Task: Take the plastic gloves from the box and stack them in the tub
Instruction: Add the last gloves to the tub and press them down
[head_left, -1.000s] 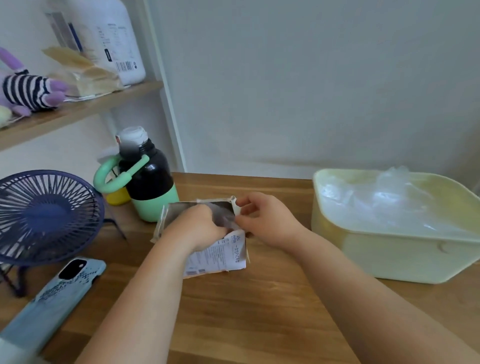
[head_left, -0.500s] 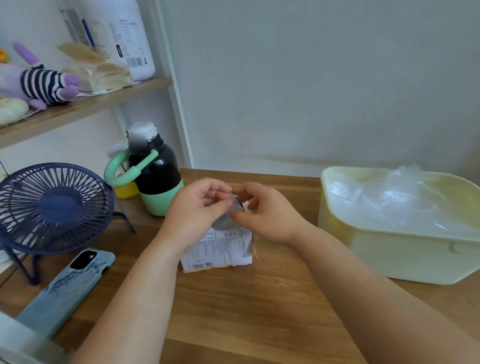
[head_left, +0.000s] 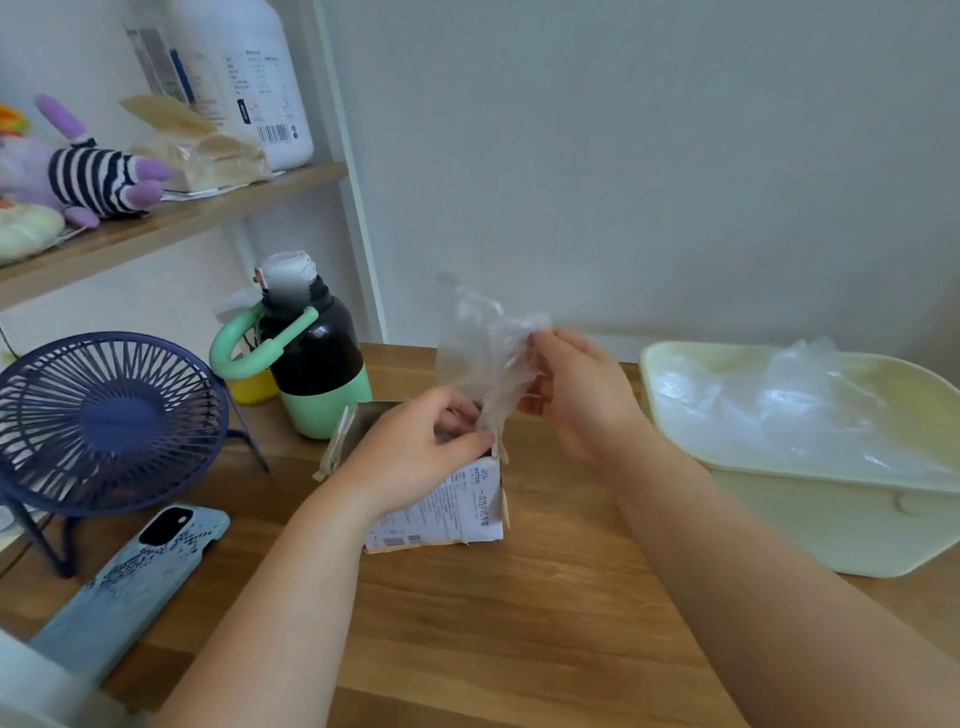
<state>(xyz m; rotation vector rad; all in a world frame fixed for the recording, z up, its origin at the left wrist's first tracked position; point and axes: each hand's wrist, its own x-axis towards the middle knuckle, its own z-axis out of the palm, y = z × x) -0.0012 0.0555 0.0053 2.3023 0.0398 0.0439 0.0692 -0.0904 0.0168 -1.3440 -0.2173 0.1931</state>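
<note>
A small white cardboard box (head_left: 452, 512) with printed text stands open on the wooden table, in the middle. Above it hangs a clear plastic glove (head_left: 480, 358), crumpled and partly blurred. My right hand (head_left: 576, 395) pinches its upper right edge. At the box's open top my left hand (head_left: 415, 452) pinches the glove's lower end and covers part of the box. To the right stands a pale yellow tub (head_left: 852, 525) with a heap of clear gloves (head_left: 789, 405) inside.
A black and green bottle (head_left: 317, 358) stands just behind the box on the left. A navy desk fan (head_left: 104, 421) and a phone in a light blue case (head_left: 135, 577) lie at the left. A shelf (head_left: 156, 223) with a plush toy and a jug hangs above.
Both hands were close together at the box top. My right hand has since risen and pulled a glove up out of the box, while my left hand stayed low at the opening.
</note>
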